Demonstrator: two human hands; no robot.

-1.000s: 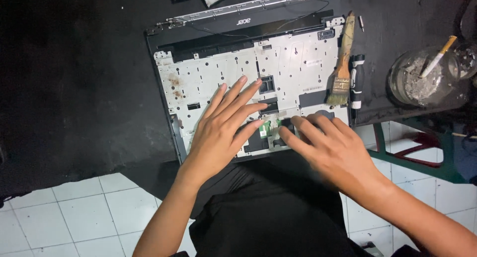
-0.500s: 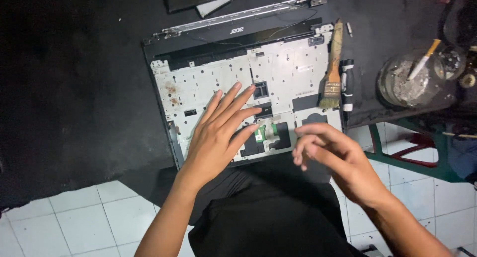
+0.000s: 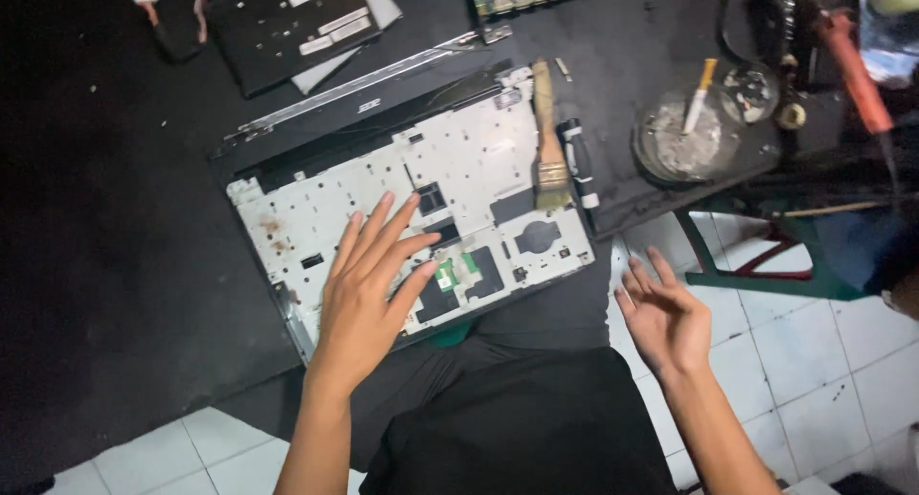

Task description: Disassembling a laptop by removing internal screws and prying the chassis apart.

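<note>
Resting left hand [image 3: 369,294] flat on laptop chassis [image 3: 412,198].

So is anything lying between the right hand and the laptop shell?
Nothing visible does. The right hand hovers open over the tiled floor, just off the near right corner of the laptop shell. The brush lies farther up along the right edge. The left hand rests flat on the shell.

A black surface [image 3: 105,217] carries an opened laptop base [image 3: 412,208] at its centre. A paintbrush [image 3: 549,141] lies at three o'clock of it, a glass ashtray [image 3: 684,136] farther right, and a dark flat panel [image 3: 292,21] at eleven o'clock.
</note>
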